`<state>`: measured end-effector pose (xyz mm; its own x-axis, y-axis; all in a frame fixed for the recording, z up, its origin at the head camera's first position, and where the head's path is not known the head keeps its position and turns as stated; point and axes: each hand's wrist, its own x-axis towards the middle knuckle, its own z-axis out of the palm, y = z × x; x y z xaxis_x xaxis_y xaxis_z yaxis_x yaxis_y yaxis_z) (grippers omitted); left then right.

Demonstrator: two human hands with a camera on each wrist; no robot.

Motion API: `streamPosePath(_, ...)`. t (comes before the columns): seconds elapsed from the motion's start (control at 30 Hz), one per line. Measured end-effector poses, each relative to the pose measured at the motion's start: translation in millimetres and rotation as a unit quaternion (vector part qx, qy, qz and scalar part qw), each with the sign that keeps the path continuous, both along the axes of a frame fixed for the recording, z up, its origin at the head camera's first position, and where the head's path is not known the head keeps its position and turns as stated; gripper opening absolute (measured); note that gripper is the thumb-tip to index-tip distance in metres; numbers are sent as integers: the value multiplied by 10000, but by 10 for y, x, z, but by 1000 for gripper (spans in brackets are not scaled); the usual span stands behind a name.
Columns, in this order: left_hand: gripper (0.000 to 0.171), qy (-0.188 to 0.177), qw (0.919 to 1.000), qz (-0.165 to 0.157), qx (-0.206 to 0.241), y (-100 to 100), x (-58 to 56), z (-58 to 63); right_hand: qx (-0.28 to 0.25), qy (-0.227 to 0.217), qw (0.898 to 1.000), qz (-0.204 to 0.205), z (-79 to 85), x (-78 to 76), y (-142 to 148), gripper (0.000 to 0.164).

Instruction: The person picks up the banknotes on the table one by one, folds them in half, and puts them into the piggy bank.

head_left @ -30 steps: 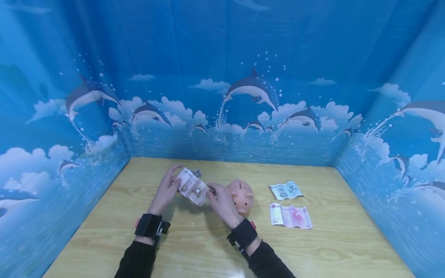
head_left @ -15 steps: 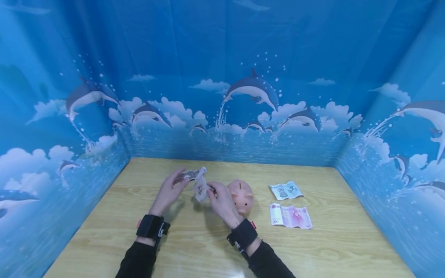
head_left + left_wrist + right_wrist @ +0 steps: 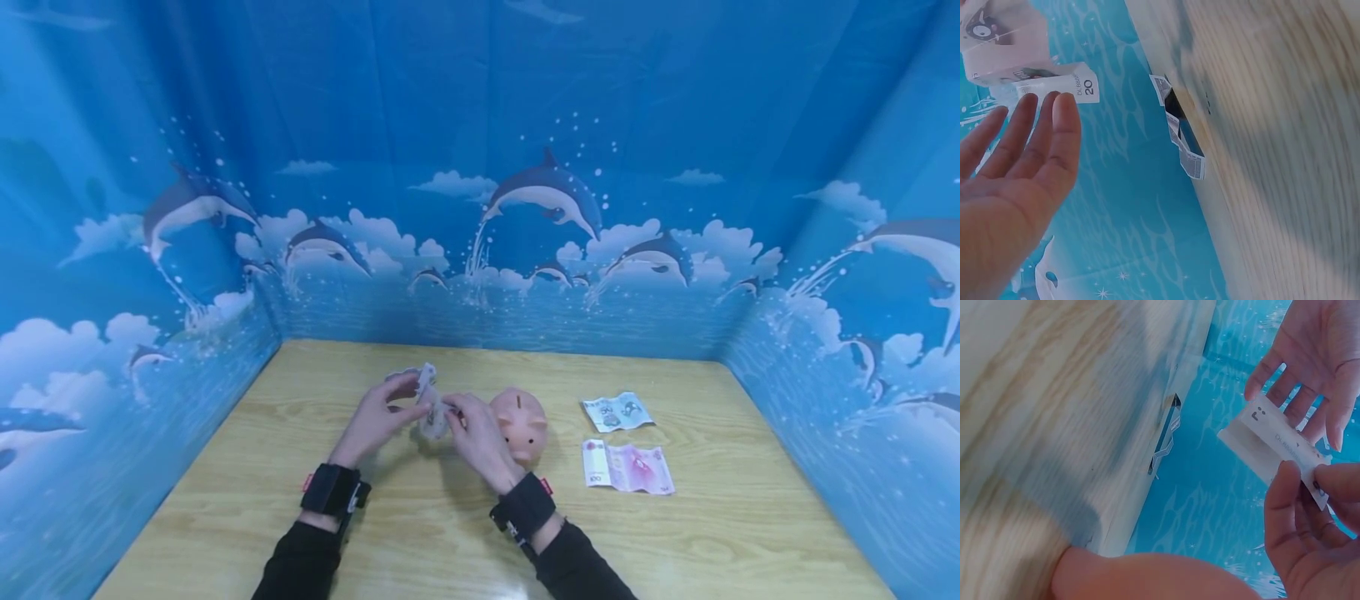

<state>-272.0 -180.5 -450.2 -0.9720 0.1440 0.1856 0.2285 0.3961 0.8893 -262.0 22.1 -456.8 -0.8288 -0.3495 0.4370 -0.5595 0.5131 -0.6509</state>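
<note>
My right hand (image 3: 480, 437) pinches a creased banknote (image 3: 432, 412) marked 20, held up left of a pink piggy bank (image 3: 519, 425). In the right wrist view the banknote (image 3: 1263, 440) is partly folded, with a thumb and fingers gripping its lower end. My left hand (image 3: 375, 421) reaches to the note's other side, its fingers (image 3: 1063, 122) extended and slightly bent, fingertips right at the paper. Behind the left hand another crumpled banknote (image 3: 1179, 128) lies on the table, mostly hidden in the head view.
On the wooden table (image 3: 720, 533), a greenish banknote (image 3: 617, 412) and a pink banknote (image 3: 628, 467) lie right of the piggy bank. A blue dolphin-print curtain (image 3: 480, 250) encloses the back and both sides.
The held banknote has turned from facing up to edge-on and folded over. My left hand let go of its left end, moved off toward the crumpled note, then came back right. The right hand stayed put.
</note>
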Motion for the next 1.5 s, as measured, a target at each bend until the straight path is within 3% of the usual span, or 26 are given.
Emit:
streamPosePath(0.53,80,-98,9995,-210,-191,19,5,-32,323,560,9979,-64,-4,-1,7,21)
streamPosePath(1.0,73,-231,9981,-25,-577,63,39,-1,-174,-128,9997,-78,48,-17,-4,22)
streamPosePath(1.5,67,-218,9987,-134,-442,12,37,-27,-458,-108,9988,-160,32,-4,7,20)
